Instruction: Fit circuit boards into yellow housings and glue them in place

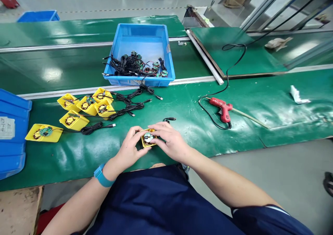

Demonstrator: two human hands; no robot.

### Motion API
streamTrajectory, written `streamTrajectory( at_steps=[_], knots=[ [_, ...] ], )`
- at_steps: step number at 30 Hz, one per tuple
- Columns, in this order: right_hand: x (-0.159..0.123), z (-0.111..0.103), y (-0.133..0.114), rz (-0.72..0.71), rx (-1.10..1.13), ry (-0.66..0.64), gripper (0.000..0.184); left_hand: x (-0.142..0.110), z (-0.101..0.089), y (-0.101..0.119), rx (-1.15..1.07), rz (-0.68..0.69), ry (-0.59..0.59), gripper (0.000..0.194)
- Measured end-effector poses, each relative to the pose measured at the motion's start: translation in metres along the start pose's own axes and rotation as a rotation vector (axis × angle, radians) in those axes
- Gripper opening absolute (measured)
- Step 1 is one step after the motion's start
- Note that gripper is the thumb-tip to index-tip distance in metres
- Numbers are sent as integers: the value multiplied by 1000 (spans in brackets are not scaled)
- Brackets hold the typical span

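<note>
A small yellow plastic housing (pixel 143 141) sits near the front of the green bench, with a round green circuit board (pixel 148 137) inside it. My left hand (pixel 130 148) grips the housing from the left, thumb on the near side and fingers on the far side. From the right, my right hand (pixel 170 139) has its fingertips on the board and the housing's right edge. A black cable with a plug (pixel 170 119) pokes out beyond my right fingers. To the left stand several more yellow housings (pixel 75 122), with coils and boards in them and black cables (pixel 127 108) trailing out.
Behind the work, a blue bin (pixel 142 80) contains circuit boards with bundled black cables. A red hot glue gun (pixel 221 108) with a glue stick lies to the right, its cord running back. Another blue bin (pixel 15 106) stands at the left edge. White scrap (pixel 298 94) lies far right.
</note>
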State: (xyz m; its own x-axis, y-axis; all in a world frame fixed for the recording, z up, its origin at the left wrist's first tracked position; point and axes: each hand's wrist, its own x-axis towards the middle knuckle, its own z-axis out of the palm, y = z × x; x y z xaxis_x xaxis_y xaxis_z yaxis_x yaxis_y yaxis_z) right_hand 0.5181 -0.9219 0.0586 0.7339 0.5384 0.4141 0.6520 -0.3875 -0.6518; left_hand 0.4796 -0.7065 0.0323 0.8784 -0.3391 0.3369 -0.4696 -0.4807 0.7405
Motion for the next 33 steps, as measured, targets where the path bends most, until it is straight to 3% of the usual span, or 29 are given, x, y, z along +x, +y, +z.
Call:
streamTrajectory(
  at_steps=[9, 15, 25, 29, 33],
  knots=[
    [6, -11, 0, 303, 325, -88, 13, -2, 5, -4, -3, 13, 35, 46],
    [10, -13, 6, 150, 278, -121, 13, -3, 4, -2, 25, -15, 41, 46],
    [11, -13, 5, -156, -62, -166, 18, -8, 4, 0, 63, -1, 52, 52],
    [6, -10, 0, -160, -86, -136, 25, -11, 4, -1, 104, 25, 62, 53],
    [3, -9, -7, -68, -38, -55, 24, -11, 1, 0, 122, -13, 43, 56]
  ],
)
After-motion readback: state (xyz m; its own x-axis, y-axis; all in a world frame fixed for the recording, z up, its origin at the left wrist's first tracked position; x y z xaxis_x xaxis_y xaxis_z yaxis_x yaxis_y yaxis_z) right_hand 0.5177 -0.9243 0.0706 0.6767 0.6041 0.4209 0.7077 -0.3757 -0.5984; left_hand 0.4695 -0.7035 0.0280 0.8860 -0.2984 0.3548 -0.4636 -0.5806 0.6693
